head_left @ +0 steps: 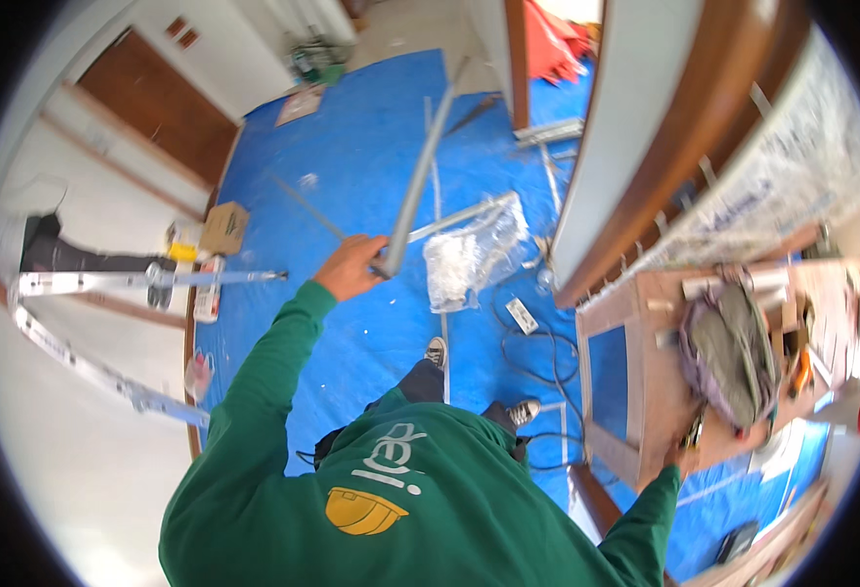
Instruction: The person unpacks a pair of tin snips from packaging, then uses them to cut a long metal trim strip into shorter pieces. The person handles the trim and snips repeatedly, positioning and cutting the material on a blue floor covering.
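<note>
My left hand (353, 268) is closed around the lower end of a long grey metal bar (418, 176), raised and slanting away from me. My right hand (682, 458) is small in view at the near edge of a wooden cabinet top (660, 391). It seems to grip a small black and yellow tool (693, 430), whose exact kind I cannot make out. Beside that tool lies a grey-green backpack (733, 357). A clear plastic bag with white contents (469, 256) rests on the floor beyond my feet, with a light strip (464, 215) along it.
Blue sheeting (283, 215) covers the floor. A white power strip (522, 315) and looping black cable (557, 377) lie right of my feet. On the left stand an aluminium ladder (136, 284) and a cardboard box (223, 228). A wood-trimmed wall end (635, 186) rises at right.
</note>
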Motion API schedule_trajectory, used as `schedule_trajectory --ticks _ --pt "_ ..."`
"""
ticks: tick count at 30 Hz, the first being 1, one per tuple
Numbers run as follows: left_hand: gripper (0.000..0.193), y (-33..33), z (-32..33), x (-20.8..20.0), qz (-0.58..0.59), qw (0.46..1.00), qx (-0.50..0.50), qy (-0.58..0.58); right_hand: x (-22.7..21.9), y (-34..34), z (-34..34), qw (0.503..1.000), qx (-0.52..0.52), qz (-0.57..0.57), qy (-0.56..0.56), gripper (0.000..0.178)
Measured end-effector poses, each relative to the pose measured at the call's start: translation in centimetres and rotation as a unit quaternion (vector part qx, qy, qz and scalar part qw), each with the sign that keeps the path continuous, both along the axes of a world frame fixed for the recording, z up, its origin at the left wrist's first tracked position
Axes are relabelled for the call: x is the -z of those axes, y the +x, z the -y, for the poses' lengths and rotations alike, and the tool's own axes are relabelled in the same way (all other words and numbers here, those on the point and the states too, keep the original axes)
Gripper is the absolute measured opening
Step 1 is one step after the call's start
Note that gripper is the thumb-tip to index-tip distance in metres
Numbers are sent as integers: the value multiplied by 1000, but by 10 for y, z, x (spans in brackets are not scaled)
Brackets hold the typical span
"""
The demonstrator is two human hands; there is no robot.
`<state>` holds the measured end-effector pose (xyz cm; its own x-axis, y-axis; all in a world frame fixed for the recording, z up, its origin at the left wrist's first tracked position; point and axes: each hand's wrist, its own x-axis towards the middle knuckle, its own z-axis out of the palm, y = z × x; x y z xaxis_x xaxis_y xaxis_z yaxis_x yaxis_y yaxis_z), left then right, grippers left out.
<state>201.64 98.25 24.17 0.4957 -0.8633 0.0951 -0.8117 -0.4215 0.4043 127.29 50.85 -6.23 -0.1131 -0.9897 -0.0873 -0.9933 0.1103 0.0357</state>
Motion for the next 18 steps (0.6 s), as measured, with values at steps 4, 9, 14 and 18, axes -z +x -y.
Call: schedule_trajectory --ticks 4,9,14,18 --pt "46 13 -14 -17 45 999 10 2 -29 59 1 998 17 -43 49 106" --pt "48 30 -23 -8 -30 995 85 -44 -111 215 -50 947 -188 254 -62 80" --pt "50 31 -23 16 -52 989 135 -27 -378 550 -304 691 -549 470 -20 55" --pt "46 45 -31 54 -173 917 150 -326 -424 680 -419 595 -762 241 87 73"
